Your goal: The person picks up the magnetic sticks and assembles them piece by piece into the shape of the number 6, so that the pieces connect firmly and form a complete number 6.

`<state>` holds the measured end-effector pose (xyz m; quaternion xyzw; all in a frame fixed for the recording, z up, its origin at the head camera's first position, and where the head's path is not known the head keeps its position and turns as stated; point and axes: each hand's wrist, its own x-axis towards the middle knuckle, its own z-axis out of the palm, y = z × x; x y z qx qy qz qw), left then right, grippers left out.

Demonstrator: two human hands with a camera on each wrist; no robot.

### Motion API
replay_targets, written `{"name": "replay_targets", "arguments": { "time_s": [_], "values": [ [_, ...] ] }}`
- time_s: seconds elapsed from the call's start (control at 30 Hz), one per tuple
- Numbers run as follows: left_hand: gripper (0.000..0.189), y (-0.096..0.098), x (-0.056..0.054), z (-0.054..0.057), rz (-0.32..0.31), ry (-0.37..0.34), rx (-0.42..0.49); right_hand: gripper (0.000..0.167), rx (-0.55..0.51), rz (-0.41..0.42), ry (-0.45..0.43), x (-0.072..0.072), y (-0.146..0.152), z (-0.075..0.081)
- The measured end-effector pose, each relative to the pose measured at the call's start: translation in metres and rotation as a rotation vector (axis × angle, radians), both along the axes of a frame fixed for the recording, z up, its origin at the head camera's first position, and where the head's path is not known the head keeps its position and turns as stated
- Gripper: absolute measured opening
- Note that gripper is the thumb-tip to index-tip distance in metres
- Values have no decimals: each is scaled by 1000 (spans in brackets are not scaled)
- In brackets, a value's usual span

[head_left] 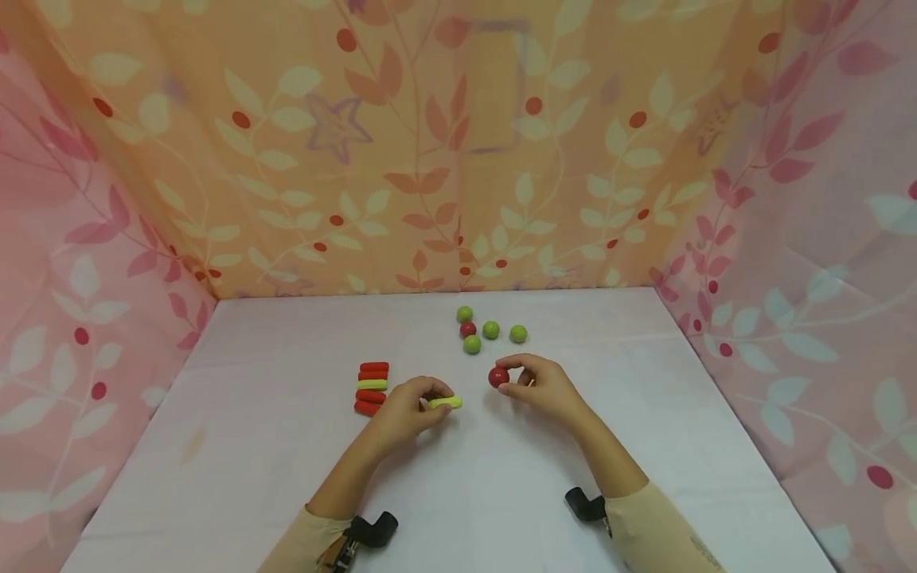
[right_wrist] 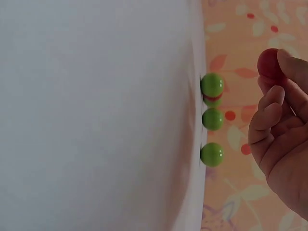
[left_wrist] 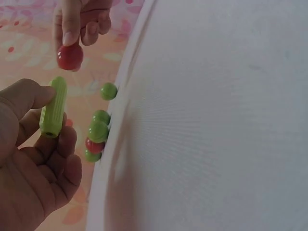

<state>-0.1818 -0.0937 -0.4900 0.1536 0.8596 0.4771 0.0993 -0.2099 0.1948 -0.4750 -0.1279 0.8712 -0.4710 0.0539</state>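
Between thumb and fingers, my left hand (head_left: pixel 407 410) pinches a ribbed yellow-green stick (left_wrist: pixel 54 107) with a small hole in its end. My right hand (head_left: pixel 550 391) holds a glossy red ball (head_left: pixel 498 377) by thumb and fingertips, to the right of the stick and apart from it. Both things appear raised off the table. Left of my left hand lies a column of short sticks, several red (head_left: pixel 370 395) and one yellow-green (head_left: pixel 372 385); the hand partly covers the lowest. Beyond the hands sit several green balls (head_left: pixel 490 329) and another red ball (head_left: pixel 468 329).
A white-covered table (head_left: pixel 251 446) lies beneath the hands. Patterned cloth stands around it: an orange backdrop (head_left: pixel 430 159) behind, pink cloth (head_left: pixel 64 334) at the left and more pink cloth (head_left: pixel 809 302) at the right. Black wrist devices (head_left: pixel 376 529) show near both sleeves.
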Motion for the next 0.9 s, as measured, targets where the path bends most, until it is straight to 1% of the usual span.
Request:
{"name": "replay_targets", "arguments": {
  "time_s": [0.17,0.33,0.43,0.6,0.77,0.9],
  "values": [
    [18,3,0,0,5,16,-20,39,-34,37,-5,13,-6,0],
    [19,5,2,2,3,25,-24,39,-57,63,-16,20,-12,1],
    [19,6,1,1,-4,36,-29,39,-67,78,-23,23,-14,0],
    [17,9,-1,-4,-36,67,-29,38,-85,90,-33,24,-16,-6],
    [17,11,-1,-10,-51,80,-36,37,-87,113,-40,23,-17,-14],
    [18,13,-1,-10,-52,81,-39,36,-93,125,-49,22,-18,-18]
  ]
}}
